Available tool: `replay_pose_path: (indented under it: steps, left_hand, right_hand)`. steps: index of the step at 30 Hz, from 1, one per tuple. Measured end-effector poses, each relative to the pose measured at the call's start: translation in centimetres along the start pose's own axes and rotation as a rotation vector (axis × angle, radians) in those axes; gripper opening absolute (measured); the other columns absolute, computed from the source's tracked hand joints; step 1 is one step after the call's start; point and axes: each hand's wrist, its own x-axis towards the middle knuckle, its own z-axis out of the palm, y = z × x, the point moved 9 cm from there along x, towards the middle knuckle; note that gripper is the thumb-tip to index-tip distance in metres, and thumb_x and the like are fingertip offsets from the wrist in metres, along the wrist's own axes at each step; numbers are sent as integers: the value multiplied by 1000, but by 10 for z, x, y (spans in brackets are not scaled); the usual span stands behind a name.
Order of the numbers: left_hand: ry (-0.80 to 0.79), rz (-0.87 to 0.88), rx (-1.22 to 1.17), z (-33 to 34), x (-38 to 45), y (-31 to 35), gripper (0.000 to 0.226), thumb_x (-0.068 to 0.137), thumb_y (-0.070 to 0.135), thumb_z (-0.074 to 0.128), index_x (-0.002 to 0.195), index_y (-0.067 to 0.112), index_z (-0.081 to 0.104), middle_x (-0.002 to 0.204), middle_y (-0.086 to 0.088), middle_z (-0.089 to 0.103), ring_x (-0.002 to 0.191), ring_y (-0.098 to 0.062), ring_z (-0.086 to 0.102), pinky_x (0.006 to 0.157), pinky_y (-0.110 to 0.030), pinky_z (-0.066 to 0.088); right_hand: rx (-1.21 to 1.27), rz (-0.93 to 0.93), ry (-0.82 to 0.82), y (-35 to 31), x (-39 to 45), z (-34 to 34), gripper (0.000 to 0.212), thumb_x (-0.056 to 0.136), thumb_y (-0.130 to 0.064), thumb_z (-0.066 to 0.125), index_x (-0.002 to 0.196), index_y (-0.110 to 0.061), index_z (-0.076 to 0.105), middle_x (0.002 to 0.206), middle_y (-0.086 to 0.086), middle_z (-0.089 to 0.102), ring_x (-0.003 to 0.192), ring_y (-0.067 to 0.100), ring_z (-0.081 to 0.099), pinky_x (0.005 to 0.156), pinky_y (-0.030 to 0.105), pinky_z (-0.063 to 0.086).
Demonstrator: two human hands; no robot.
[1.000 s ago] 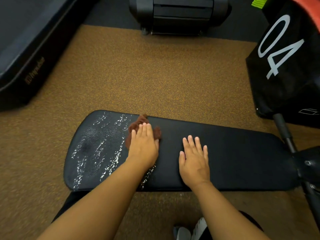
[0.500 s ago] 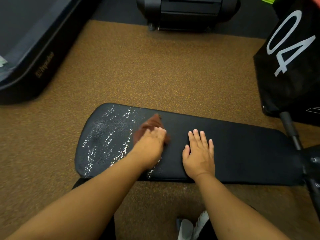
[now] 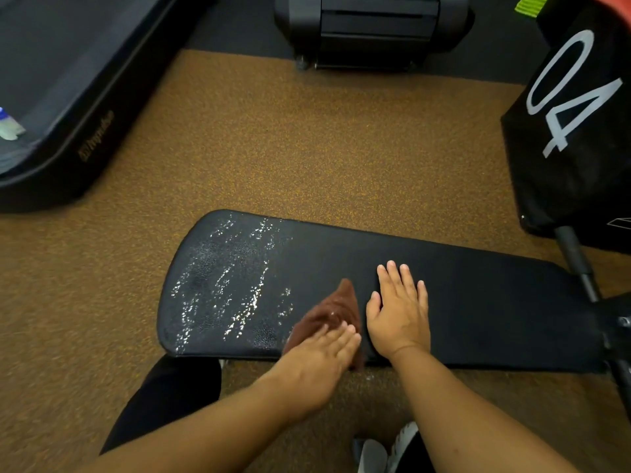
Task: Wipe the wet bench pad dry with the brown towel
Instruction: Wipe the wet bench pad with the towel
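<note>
The left hand (image 3: 316, 367) presses flat, fingers extended, on the brown towel (image 3: 329, 317) at the near edge of the bench pad (image 3: 495, 312). Just right, the right hand (image 3: 399, 310) rests open, palm down. Water droplets (image 3: 225, 285) glisten beyond-left.

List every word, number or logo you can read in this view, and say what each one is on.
"04": large white digits on the black box at right.
Gold brand lettering on the side of the black platform at left: too blurred to read.
Bench pad and brown towel: no text visible.
</note>
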Motion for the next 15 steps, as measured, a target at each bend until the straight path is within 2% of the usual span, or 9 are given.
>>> replay_pose_path:
  steps: [2,5,6,8,11,12,13,15]
  left_hand:
    - [71,-85,-14,-6,-7,-19,56,98,13,11,152,12,0,161,-5,-2,148,-14,-5,113,-23,-15]
    - [170,-380,-16,-21,7,-73,57,99,9,21,152,9,0,162,-7,1,149,-16,-3,118,-30,-7]
    - [189,-424,-31,-25,11,-79,57,99,10,22,152,8,1,161,-8,2,149,-17,-1,118,-32,-4]
    - [167,-366,-76,-23,17,-61,57,99,10,25,152,9,4,161,-9,3,149,-19,2,119,-31,-3]
    - [26,-41,-109,4,1,1,57,100,9,23,153,14,2,161,-4,-1,146,-10,-8,115,-23,-11]
    - [9,10,-103,10,-6,8,56,100,9,21,152,15,1,161,-2,-2,142,-5,-14,113,-22,-14]
    - [42,2,-106,9,-8,2,56,100,10,19,152,17,1,161,-1,-1,139,-1,-15,112,-21,-16]
    - [161,-140,-120,-3,-7,-30,58,95,18,7,153,16,3,161,-1,3,142,-2,-9,111,-21,-15]
  right_hand:
    - [1,-1,10,0,1,0,60,91,-37,19,148,-23,26,157,-5,17,146,13,3,118,40,-2]
    - [0,-3,20,0,1,0,61,89,-38,17,147,-22,28,157,-4,20,146,14,5,118,40,-1]
    - [-5,-5,18,0,1,0,60,90,-38,18,148,-22,27,157,-4,20,146,14,4,118,40,-1]
    - [-10,-7,15,0,1,1,59,91,-37,21,148,-22,27,157,-4,19,146,14,4,118,41,0]
    - [2,0,14,-1,0,-2,60,90,-36,20,148,-22,27,157,-4,19,146,13,3,118,41,-1]
    - [0,1,9,-1,0,-2,60,90,-36,19,148,-22,26,157,-5,18,146,13,3,118,41,-1]
    - [-2,0,5,-1,0,-2,59,91,-36,19,148,-22,26,157,-5,17,146,13,2,118,41,-1]
    - [-5,-2,2,0,0,-2,58,92,-36,21,148,-23,25,158,-5,17,146,13,2,118,41,-1]
